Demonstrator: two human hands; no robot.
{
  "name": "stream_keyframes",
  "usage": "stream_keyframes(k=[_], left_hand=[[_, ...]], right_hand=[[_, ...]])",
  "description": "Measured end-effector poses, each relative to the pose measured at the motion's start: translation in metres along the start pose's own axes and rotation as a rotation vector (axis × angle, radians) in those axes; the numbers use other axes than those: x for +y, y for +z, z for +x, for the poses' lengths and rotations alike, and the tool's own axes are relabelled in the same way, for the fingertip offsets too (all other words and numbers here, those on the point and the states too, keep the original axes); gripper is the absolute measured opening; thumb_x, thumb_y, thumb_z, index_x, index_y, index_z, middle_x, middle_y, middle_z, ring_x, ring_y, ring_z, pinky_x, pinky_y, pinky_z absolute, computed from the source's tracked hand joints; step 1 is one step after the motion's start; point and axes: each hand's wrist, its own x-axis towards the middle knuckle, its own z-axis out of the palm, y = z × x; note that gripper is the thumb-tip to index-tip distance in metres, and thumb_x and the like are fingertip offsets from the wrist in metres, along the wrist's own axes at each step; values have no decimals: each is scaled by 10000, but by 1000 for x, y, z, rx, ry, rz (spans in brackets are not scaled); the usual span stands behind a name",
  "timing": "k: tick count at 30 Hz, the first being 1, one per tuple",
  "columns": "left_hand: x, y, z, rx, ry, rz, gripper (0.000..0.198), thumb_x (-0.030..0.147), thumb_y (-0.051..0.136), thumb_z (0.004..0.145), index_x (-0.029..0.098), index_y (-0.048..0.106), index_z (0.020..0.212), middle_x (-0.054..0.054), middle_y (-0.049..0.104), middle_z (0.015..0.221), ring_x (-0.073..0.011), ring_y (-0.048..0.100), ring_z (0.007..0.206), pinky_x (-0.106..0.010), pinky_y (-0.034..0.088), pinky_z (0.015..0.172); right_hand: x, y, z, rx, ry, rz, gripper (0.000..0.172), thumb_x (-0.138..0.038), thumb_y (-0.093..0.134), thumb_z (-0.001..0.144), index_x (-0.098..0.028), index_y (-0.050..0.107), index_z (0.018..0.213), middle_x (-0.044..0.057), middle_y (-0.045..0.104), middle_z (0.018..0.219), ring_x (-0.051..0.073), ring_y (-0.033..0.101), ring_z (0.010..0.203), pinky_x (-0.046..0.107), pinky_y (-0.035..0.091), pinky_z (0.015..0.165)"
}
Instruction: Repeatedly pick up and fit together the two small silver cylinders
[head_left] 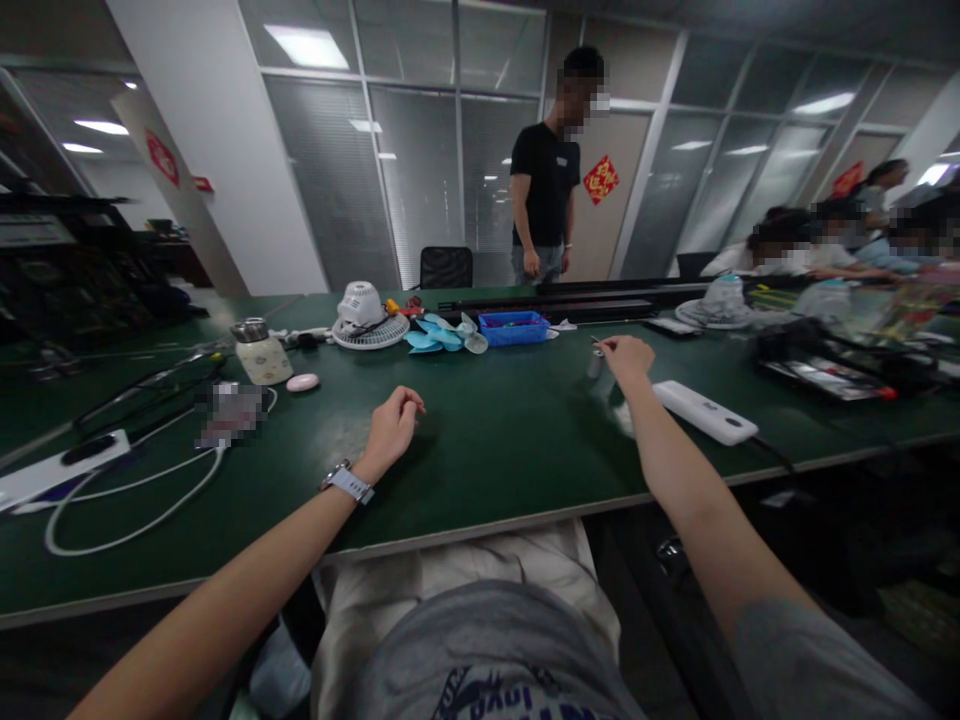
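Note:
My left hand [391, 430] rests on the green table [495, 450] with its fingers loosely curled; nothing shows in it, and a watch [346, 482] sits on that wrist. My right hand [626, 360] reaches further out, fingers pinched on a thin small object [596, 343] that I cannot make out. A small grey cylinder [595, 364] stands just under and left of that hand. A white power strip [705, 412] lies right beside my right forearm.
A dismantled white fan [364, 315], light blue fan blades [442, 336] and a blue tray [514, 327] lie at the far side. A white jar [259, 352], a pink pebble-like item [303, 382] and white cables [142, 500] sit left. One person stands behind; others sit at right.

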Motion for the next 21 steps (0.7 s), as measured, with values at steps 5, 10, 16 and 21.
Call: stream_keyframes(k=[5,10,16,21], left_hand=[[-1,0,0,-16,9,0,175,270,389,831,205,552,833,-4,662,790,-141,592,639,-257,438,641],[-4,1,0,-26,5,-3,177,270,389,833,206,554,844,-3,666,790,-144,593,642,-259,439,639],[-3,1,0,-39,-3,11,178,266,389,834,207,556,847,-4,662,795,-141,592,640,-256,437,633],[-1,0,-1,-42,-5,21,174,254,390,825,206,556,847,-4,662,788,-138,591,632,-254,439,632]], right_hand=[[-1,4,1,-46,10,-30,342,-439,561,915,-219,763,1082,149,727,1023,285,656,950,358,454,795],[-1,9,2,-41,-17,-35,314,-400,562,917,-216,765,1071,146,727,1033,284,653,965,359,454,803],[0,11,2,-46,19,19,336,-410,550,917,-214,760,1091,150,724,1043,303,654,981,380,461,825],[2,11,1,-74,62,9,389,-447,508,931,-209,749,1122,168,717,1042,300,660,958,382,474,809]])
